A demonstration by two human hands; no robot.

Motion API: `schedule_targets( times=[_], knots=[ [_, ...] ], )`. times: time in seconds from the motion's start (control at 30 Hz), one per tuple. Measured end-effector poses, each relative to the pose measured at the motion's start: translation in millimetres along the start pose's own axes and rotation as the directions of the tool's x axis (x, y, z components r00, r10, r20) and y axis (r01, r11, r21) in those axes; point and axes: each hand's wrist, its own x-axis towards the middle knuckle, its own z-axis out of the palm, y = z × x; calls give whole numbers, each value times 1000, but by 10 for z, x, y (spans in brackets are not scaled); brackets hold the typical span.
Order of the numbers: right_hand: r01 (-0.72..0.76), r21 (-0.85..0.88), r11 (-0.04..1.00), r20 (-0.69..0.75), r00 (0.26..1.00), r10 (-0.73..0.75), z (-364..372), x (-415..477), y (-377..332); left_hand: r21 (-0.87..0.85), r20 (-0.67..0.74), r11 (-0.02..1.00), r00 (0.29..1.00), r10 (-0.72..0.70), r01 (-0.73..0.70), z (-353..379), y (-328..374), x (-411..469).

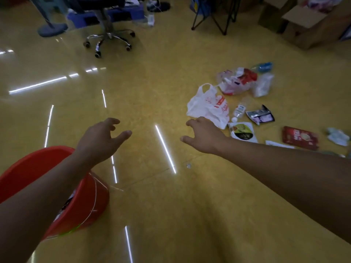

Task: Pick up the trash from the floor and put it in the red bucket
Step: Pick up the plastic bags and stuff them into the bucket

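Observation:
The red bucket [89, 202] stands on the yellow floor at the lower left, partly hidden by my left forearm. My left hand [98, 141] hovers above its far rim, fingers loosely curled, holding nothing. My right hand [205, 135] reaches out over the floor, empty, just short of a white plastic bag with red print [207, 105]. Trash lies scattered to the right: a clear bag of wrappers [237, 81], a small plastic bottle [239, 110], a green and black pouch [243, 131], a dark foil packet [261, 115], a red packet [300, 137] and crumpled paper [339, 135].
An office chair on castors [109, 37] stands at the back left beside a fan base [52, 29]. A folding chair's legs [214, 18] and open cardboard boxes [307, 21] are at the back right. A tiny scrap [188, 165] lies on the floor between my arms.

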Motion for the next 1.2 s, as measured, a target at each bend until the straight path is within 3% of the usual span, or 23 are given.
schedule_targets(
  times=[0.3, 0.63, 0.9, 1.2],
  knots=[
    [-196, 2, 981, 108, 975, 195, -1109, -665, 503, 50, 183, 998, 983, 32, -42, -583, 1090, -62],
    [-362, 18, 932, 183, 917, 353, -2272, -1422, 1138, 9, 284, 995, 954, -98, 100, -1080, 2196, -382],
    [-442, 34, 896, 240, 874, 422, -2986, -2224, 1469, 72, 298, 997, 954, -22, 1, -1538, 3033, -581],
    [-514, 39, 857, 190, 846, 498, -3910, -2655, 1436, 126, 326, 983, 941, 86, -134, -2299, 3792, -545]
  ],
)
